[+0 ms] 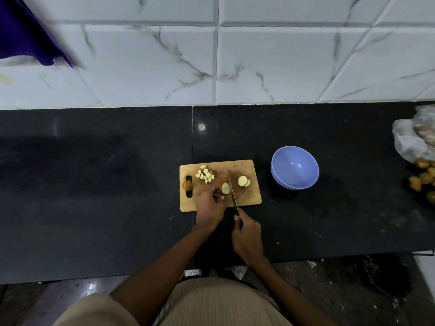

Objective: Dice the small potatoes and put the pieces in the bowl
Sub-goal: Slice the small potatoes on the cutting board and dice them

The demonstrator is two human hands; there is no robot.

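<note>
**Slicing under way, bowl not yet filled**

The left hand (208, 205) pins a potato piece (225, 188) on the wooden cutting board (247, 198), fingers curled onto it. The right hand (247, 236) is closed around the handle of a knife (233, 194), whose blade sits just beside that piece. Slices (243, 181) lie right of the blade, diced cubes (206, 176) at the board's far left, and a whole potato (187, 185) at its left edge. The blue bowl (294, 167) looks empty, though its near wall is hidden. Next, probably: cut downward, keeping fingertips clear. More potatoes (423, 177) and a plastic bag (412, 140) sit far right, nothing blocking the bowl.
</note>
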